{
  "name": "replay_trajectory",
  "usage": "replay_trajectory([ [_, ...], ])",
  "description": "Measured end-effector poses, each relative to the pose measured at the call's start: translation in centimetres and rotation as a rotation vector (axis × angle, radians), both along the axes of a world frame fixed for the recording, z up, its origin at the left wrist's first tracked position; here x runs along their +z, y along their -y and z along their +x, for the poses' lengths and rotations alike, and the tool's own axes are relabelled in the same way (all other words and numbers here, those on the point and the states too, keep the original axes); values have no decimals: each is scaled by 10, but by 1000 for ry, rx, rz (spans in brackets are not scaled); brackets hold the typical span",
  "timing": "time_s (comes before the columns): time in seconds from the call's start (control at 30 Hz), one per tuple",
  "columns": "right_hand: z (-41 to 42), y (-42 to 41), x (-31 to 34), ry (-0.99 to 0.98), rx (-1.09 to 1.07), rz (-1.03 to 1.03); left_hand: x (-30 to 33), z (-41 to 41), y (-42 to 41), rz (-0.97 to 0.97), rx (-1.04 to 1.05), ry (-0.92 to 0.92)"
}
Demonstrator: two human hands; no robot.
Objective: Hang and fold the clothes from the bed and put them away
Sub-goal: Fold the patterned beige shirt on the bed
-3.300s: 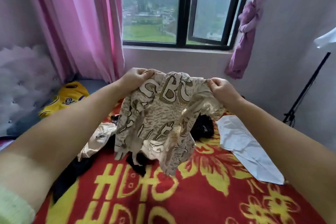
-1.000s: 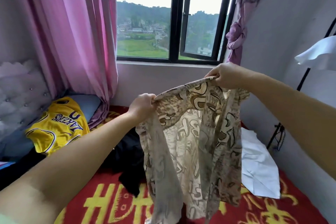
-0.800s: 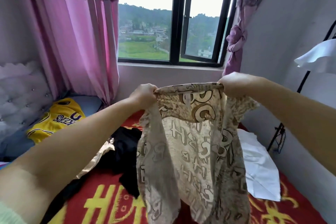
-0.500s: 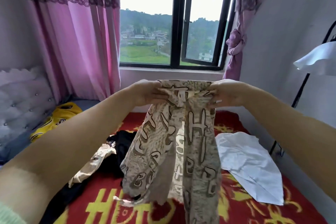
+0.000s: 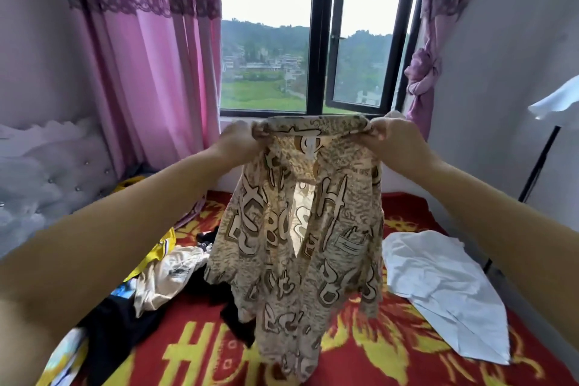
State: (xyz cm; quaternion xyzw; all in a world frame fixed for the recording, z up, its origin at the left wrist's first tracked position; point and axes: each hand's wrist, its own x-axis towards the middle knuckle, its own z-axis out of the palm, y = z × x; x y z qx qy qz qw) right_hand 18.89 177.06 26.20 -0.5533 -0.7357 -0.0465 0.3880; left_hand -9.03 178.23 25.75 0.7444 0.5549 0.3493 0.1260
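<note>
While 2 hands' fingers pinch its collar | thin beige letter-print shirt [image 5: 300, 229] hangs crumpled | red blanket [image 5: 360, 363] below

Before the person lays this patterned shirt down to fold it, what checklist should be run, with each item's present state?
1. Both hands grip the collar: left hand and right hand each pinch an end of the beige letter-print shirt. Ok.
2. Collar held level: ok.
3. Shirt hanging flat: it drapes in folds, front open. Not ok.
4. Hem off the red blanket: the hem hangs low over it; contact cannot tell.
5. Landing spot free: black garments lie left, a white garment lies right, bare blanket between. Ok.
6. Hanger in reach: none in view. Cannot tell.
</note>
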Motion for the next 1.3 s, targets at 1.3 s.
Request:
replay_trajectory([
  [1.3,-39,-10,-22,-91,472,-552,10,65,11,-429,-352,426],
])
